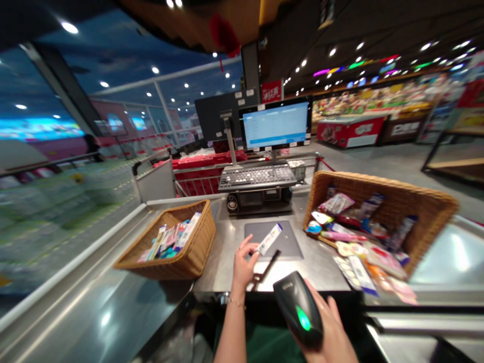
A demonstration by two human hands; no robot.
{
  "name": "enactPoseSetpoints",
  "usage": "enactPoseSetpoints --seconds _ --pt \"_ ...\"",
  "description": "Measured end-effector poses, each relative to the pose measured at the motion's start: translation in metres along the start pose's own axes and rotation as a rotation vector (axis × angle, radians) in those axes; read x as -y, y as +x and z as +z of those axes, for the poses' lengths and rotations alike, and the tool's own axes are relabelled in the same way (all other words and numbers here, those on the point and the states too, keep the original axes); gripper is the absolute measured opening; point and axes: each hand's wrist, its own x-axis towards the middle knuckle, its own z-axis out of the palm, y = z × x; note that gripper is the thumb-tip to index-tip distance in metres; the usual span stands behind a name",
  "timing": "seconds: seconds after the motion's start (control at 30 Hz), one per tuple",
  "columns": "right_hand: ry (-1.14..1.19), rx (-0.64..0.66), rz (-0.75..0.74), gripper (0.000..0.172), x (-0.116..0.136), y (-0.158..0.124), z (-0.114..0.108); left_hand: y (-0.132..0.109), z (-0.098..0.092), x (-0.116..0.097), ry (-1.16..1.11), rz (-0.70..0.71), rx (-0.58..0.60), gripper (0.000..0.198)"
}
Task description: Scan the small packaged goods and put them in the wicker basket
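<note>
Metal counter (223,252) fills the middle of my view, beneath scattered ceiling lamps (70,27); taking the grey mat (295,247) as the dial's centre, I see a monitor (275,125) and keyboard (257,175) at twelve o'clock, facing me, presumably so the screen reads without turning; at nine a small basket (206,234) holds heaped goods (172,237); at three a large basket (427,201) leans toward me, loose goods (361,272) lying past its near lip, a tilt that I take to bring them within reach; at eight the left hand (245,262) pinches one end of a slim white packet (270,239) between thumb and forefinger, other fingers spread loosely, the packet over the mat with its blue end toward one; so light a grip likely leaves most of its face uncovered; at five the right hand (333,322) wraps round a black scanner (293,297) lit green, nose angled toward eleven, which seems to favour the packet's side; the fingers beneath it I cannot make out; nor can I identify the dark strip (273,262) beside the left hand
</note>
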Motion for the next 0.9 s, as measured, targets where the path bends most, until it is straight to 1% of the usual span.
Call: enactPoseSetpoints --seconds 0.07,0.27,0.5,0.63,0.77,0.9 --pt "-0.019 -0.01 -0.01 0.047 -0.001 0.0 0.002 0.001 -0.002 -0.002 0.01 0.003 -0.018 0.011" --pt "-0.026 -0.025 -0.039 0.052 -0.007 0.0 0.009 0.006 -0.014 -0.007 0.062 0.011 -0.102 0.011" --pt "-0.029 0.025 -0.059 0.054 -0.013 -0.001 0.013 0.012 -0.031 -0.004 0.14 0.008 -0.106 0.011" --pt "-0.054 0.038 -0.08 0.055 -0.016 -0.002 0.016 0.01 -0.032 -0.012 0.19 -0.007 -0.178 0.013" --pt "-0.113 -0.003 -0.105 0.053 -0.018 -0.002 0.021 0.009 -0.033 -0.023 0.219 -0.024 -0.252 0.013" --pt "-0.088 0.0 -0.114 0.053 -0.015 -0.001 0.021 0.011 -0.038 -0.03 0.221 -0.03 -0.333 0.016"
